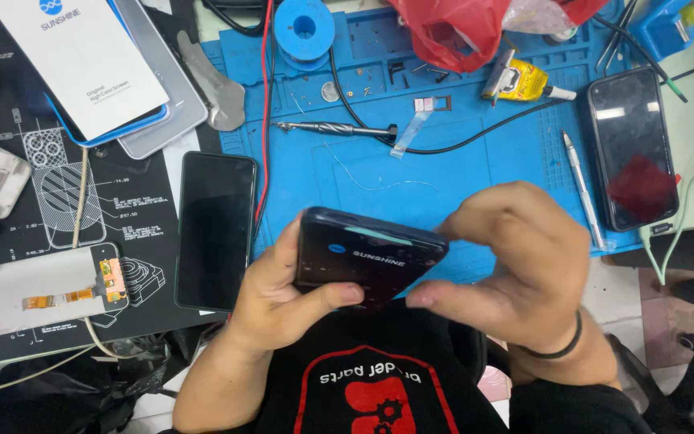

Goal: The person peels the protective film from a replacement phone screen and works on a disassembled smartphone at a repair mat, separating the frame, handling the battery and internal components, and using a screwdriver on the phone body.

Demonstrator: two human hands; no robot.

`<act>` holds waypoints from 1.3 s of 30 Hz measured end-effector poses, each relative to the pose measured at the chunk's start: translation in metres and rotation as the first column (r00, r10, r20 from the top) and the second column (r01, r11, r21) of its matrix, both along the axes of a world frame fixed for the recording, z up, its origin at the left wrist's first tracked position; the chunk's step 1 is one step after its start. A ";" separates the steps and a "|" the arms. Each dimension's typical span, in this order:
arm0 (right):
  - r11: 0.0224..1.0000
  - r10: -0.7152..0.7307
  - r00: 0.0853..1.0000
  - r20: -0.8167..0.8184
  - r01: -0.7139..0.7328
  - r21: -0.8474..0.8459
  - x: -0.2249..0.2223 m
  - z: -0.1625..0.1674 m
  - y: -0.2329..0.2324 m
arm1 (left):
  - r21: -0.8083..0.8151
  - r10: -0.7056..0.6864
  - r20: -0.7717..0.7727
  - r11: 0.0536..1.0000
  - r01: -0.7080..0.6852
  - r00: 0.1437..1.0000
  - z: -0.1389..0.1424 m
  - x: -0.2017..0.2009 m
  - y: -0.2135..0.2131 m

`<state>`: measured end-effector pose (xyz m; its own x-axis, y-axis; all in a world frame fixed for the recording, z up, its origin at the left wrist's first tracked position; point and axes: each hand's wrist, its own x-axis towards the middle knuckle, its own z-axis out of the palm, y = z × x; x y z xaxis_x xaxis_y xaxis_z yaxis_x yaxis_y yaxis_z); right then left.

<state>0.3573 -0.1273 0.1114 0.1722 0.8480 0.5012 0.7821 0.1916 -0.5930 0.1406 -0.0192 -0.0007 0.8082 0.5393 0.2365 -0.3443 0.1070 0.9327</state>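
A dark phone (367,255) with a screen protector film on its face is tilted up in front of my chest, above the near edge of the blue work mat (411,169). My left hand (279,299) grips its left end, thumb pressed along the lower edge. My right hand (516,261) pinches the phone's right end between fingers and thumb. A black band circles my right wrist.
A second dark phone (216,229) lies flat left of my hands. Another phone (632,145) rests at the mat's right edge beside a metal pen tool (584,189). A screwdriver (335,128), glue tube (524,80), solder spool (304,28), red bag (451,28), white boxes (82,60) and a loose display panel (42,289) surround them.
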 end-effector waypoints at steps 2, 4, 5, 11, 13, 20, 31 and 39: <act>1.000 0.019 1.000 0.003 -0.019 0.023 -0.003 -0.015 0.003 | -0.158 -0.010 -0.025 0.987 0.006 1.000 0.000 -0.001 -0.001; 0.997 0.052 0.999 -0.003 -0.051 0.060 -0.008 -0.028 0.003 | -0.208 -0.027 -0.037 0.978 0.019 0.999 0.000 0.002 -0.003; 0.998 0.040 0.999 0.003 -0.040 0.050 -0.010 -0.033 0.002 | -0.228 -0.027 -0.022 0.974 0.022 0.999 0.000 0.003 -0.004; 0.998 0.008 1.000 -0.018 -0.007 0.068 -0.018 -0.041 0.008 | -0.320 0.025 0.019 0.947 -0.017 1.000 0.012 0.014 -0.007; 0.993 0.054 0.998 -0.029 -0.051 0.102 -0.018 -0.042 0.014 | -0.339 0.089 0.015 0.938 -0.078 0.996 0.017 0.016 -0.008; 1.000 0.014 0.997 -0.079 -0.012 0.024 -0.038 -0.063 0.014 | -0.353 0.226 0.009 0.912 -0.208 0.974 0.021 0.023 -0.003; 0.993 -0.091 0.930 -0.355 0.113 0.040 -0.063 -0.061 0.000 | -0.438 0.268 0.026 0.869 -0.229 0.963 0.025 0.024 -0.006; 0.979 -0.190 0.939 -0.285 0.204 0.020 -0.065 -0.056 -0.005 | -0.419 0.194 0.015 0.892 -0.170 0.981 0.017 0.021 -0.011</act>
